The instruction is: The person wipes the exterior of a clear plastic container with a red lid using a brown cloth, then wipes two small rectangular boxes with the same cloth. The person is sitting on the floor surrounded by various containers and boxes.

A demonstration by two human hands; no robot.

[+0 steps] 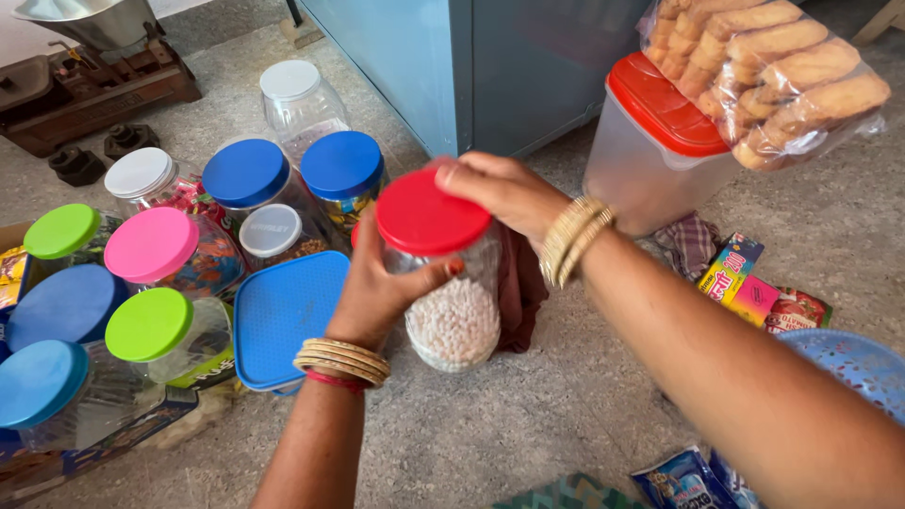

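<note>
1. Head view: left hand (pixel 377 287) wraps the side of a clear jar (pixel 454 302), thumb across its front; the jar is about half full of small white grains and held above the grey floor (pixel 528 415).
2. Right hand (pixel 500 188) lies curled over the far rim of the jar's red lid (pixel 431 215), fingers pressed to its edge.
3. Left of the jar: blue square lid (pixel 283 316) just beside the left wrist, then a tight cluster of capped jars (pixel 151 245).
4. Right: red-lidded tub (pixel 650 151), well apart.
5. Open floor lies below the jar.
</note>
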